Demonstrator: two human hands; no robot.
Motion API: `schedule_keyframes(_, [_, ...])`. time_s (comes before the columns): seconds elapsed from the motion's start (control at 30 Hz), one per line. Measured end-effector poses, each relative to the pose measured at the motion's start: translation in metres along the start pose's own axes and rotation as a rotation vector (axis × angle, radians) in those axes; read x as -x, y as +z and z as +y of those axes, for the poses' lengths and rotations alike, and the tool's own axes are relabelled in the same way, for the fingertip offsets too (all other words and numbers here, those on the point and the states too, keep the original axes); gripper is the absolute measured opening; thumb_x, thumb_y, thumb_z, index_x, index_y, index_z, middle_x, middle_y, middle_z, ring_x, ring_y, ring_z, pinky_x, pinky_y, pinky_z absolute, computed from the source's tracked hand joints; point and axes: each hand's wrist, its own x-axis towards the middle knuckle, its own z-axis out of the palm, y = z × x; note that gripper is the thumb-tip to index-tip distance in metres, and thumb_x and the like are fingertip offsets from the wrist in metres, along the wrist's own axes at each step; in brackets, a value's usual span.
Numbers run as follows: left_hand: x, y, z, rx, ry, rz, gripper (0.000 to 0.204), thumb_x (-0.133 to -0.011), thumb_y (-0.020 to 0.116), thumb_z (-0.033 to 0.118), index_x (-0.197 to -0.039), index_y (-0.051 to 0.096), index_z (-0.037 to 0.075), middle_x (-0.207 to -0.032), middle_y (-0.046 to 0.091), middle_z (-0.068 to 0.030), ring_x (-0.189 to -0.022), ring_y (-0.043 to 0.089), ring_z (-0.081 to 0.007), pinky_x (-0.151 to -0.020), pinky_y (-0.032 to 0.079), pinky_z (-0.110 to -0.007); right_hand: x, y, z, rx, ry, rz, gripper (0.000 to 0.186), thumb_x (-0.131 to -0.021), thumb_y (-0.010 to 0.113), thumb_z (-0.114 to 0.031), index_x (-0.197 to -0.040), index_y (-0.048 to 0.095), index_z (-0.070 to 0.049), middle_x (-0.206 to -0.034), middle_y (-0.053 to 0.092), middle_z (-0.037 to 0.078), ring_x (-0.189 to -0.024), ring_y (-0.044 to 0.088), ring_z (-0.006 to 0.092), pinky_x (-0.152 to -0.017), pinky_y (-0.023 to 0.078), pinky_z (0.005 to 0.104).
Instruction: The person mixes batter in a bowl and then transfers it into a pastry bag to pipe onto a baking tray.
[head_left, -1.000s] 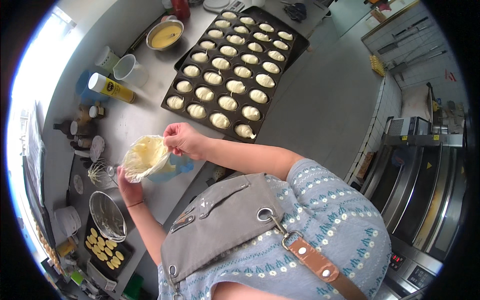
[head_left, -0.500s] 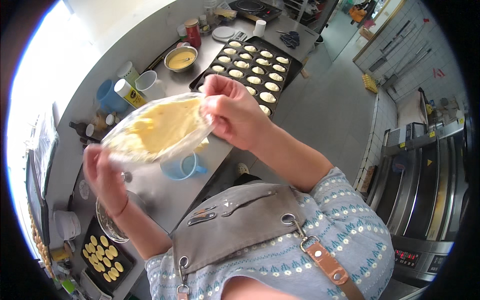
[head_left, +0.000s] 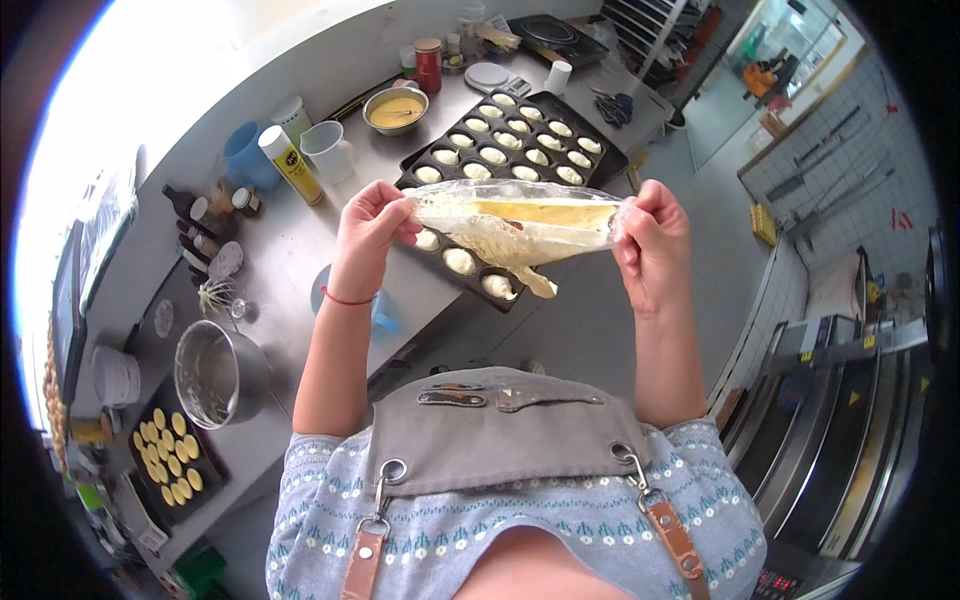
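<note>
Between left hand (head_left: 368, 222) and right hand (head_left: 652, 240), the piping bag (head_left: 515, 228) hangs stretched.

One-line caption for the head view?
Both hands, left hand and right hand, stretch a batter-smeared piping bag above a filled baking tray.

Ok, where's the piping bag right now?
In the head view the piping bag is at centre, stretched flat between the left hand and right hand, held up over the near end of the muffin tray.
</note>
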Motion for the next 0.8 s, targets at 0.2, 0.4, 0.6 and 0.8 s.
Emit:
schedule_keyframes(0.2, [-0.024, 0.081, -0.131, 0.677, -0.052, -0.190, 0.030, -0.093, 0.058, 0.010, -0.123, 0.051, 0.007, -0.118, 0.061, -0.0062, -0.112, 0.057, -0.0161, -0.099, 0.043, -0.031, -0.048, -0.055, -0.023, -0.084, 0.072, -0.111, 0.020, -0.085, 0.062, 0.004, -0.080, 0.048, -0.010, -0.066, 0.059, 0.003, -0.046, 0.050, 0.0070, -0.037, 0.038, 0.0189])
schedule_keyframes(0.4, [-0.036, 0.188, -0.210, 0.380, -0.078, -0.344, 0.065, -0.084, 0.076, 0.008, -0.141, 0.046, 0.000, -0.134, 0.058, -0.0087, -0.124, 0.055, -0.0189, -0.108, 0.041, -0.034, -0.059, -0.136, -0.033, -0.089, 0.221, -0.152, 0.017, -0.087, 0.061, 0.001, -0.083, 0.049, -0.010, -0.067, 0.060, 0.003, -0.046, 0.051, 0.0065, -0.039, 0.039, 0.0185])
schedule_keyframes(0.6, [-0.058, 0.268, -0.183, 0.643, -0.009, -0.294, 0.023, -0.088, 0.073, 0.016, -0.106, 0.064, 0.004, -0.103, 0.071, -0.0075, -0.095, 0.067, -0.0181, -0.089, 0.053, -0.036, -0.069, -0.227, -0.082, -0.078, 0.140, -0.133, 0.010, -0.092, 0.063, -0.003, -0.094, 0.055, -0.009, -0.071, 0.061, 0.003, -0.052, 0.052, 0.0061, -0.043, 0.040, 0.0181])
schedule_keyframes(0.8, [-0.058, 0.301, -0.118, 0.540, 0.057, -0.095, 0.020, -0.093, 0.067, 0.009, -0.111, 0.067, 0.002, -0.105, 0.071, -0.0079, -0.095, 0.068, -0.0182, -0.085, 0.055, -0.034, -0.077, -0.280, -0.083, 0.277, 0.019, -0.268, 0.074, -0.077, 0.086, -0.027, -0.135, 0.044, -0.009, -0.103, 0.064, 0.003, -0.088, 0.060, 0.0142, -0.070, 0.051, 0.0261])
